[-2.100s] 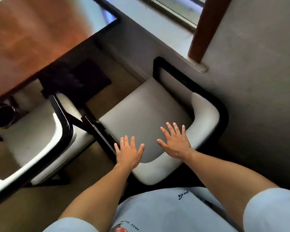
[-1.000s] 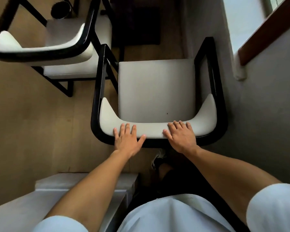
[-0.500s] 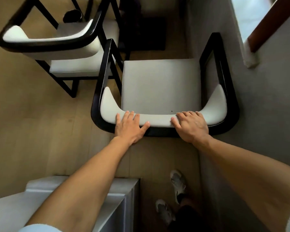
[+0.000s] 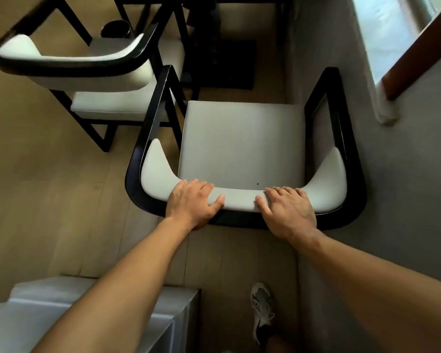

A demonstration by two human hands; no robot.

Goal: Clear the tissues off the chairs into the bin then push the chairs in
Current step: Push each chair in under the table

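A white-cushioned chair with a black frame stands in front of me, close to the wall on the right; its seat is bare. My left hand grips the left half of the curved backrest, fingers curled over its top edge. My right hand grips the right half in the same way. A second matching chair stands at the upper left, its seat also bare where it shows. Behind that chair sits a small round black bin. No tissues are in sight.
Dark table legs and a dark mat lie beyond the chairs at the top. The grey wall and window sill run along the right. A white cabinet top is at the lower left, and my shoe is on the wooden floor.
The chair has slid forward, away from me and toward the table. My fingers, earlier laid flatter on the backrest, now curl over its top edge. I have stepped along behind it.
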